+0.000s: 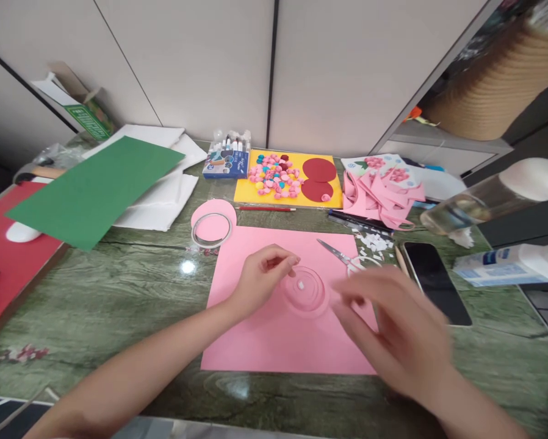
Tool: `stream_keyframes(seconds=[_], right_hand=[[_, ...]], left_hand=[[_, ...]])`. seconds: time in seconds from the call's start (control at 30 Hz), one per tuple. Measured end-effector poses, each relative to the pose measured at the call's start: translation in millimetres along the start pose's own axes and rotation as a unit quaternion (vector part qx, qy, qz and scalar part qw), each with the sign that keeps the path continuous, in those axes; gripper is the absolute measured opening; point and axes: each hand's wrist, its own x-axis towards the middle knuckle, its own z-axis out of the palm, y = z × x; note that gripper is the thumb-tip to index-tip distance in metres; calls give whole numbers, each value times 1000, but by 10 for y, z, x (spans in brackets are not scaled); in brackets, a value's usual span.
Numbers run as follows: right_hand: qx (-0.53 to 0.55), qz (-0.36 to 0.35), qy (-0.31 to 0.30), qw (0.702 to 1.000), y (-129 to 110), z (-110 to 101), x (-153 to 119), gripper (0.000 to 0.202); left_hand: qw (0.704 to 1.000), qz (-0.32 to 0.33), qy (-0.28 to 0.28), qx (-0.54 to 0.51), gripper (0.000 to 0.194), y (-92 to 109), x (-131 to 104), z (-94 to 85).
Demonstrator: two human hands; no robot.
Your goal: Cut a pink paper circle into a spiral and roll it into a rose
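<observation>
A round pink paper spiral with a small white piece at its centre lies on a pink paper sheet. My left hand is closed in a pinch at the spiral's upper left edge, thumb and index together on what appears to be its outer end. To the right of the spiral, my right hand is lifted and blurred by motion. A gap shows between its thumb and fingers, and nothing is visible in it. Scissors lie behind it at the sheet's upper right.
Behind the sheet are a red pencil, tape roll, yellow sheet with small coloured balls, and pink paper scraps. A phone and bottles stand right; green paper lies left.
</observation>
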Motion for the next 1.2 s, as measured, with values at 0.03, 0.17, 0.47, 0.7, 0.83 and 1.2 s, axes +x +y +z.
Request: stream_keyframes(seconds=[0.03, 0.17, 0.47, 0.7, 0.83, 1.2], right_hand=[[-2, 29, -25, 999, 55, 74, 87, 13], [45, 69, -61, 995, 269, 312, 270, 13], [59, 43, -11, 997, 487, 462, 218, 20], [75, 31, 72, 994, 551, 602, 147, 28], [74, 65, 91, 991, 557, 651, 116, 18], [65, 61, 64, 994, 622, 780, 18, 8]], left_hand=[[1000, 11, -10, 4, 16, 14, -26, 11], [998, 48, -36, 27, 14, 19, -93, 37], [995, -1, -76, -61, 20, 0, -87, 23], [975, -80, -122, -168, 23, -16, -35, 8], [977, -87, -112, -162, 24, -38, -8, -5], [985, -107, -95, -99, 29, -107, 33, 1]])
